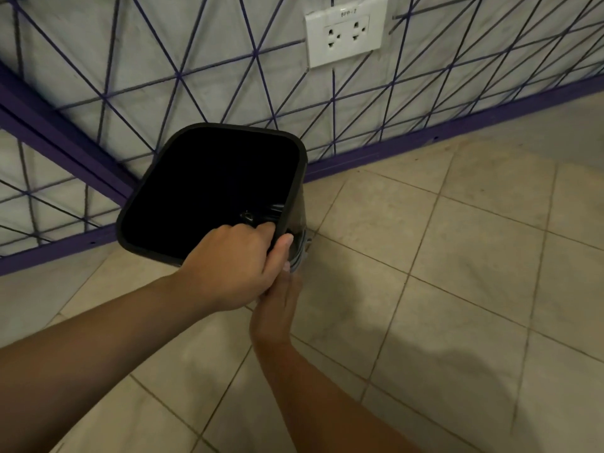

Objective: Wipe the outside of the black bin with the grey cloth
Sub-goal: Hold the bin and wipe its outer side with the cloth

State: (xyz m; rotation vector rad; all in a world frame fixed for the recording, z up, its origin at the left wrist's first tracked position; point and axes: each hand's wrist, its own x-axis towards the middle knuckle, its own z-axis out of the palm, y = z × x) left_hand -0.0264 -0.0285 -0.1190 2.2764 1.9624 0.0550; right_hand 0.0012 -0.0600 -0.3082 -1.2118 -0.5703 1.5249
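Observation:
The black bin stands in the corner on the tiled floor, its open top tilted toward me. My left hand grips its near rim, fingers inside and thumb on the outside. My right hand reaches up under the left hand and presses against the bin's near right side. A bit of the grey cloth shows at the bin's side just above my right fingers. Most of the cloth and my right fingertips are hidden.
A wall with a purple line pattern and purple skirting runs behind the bin. A white double socket sits on the wall above. Beige floor tiles spread to the right and toward me.

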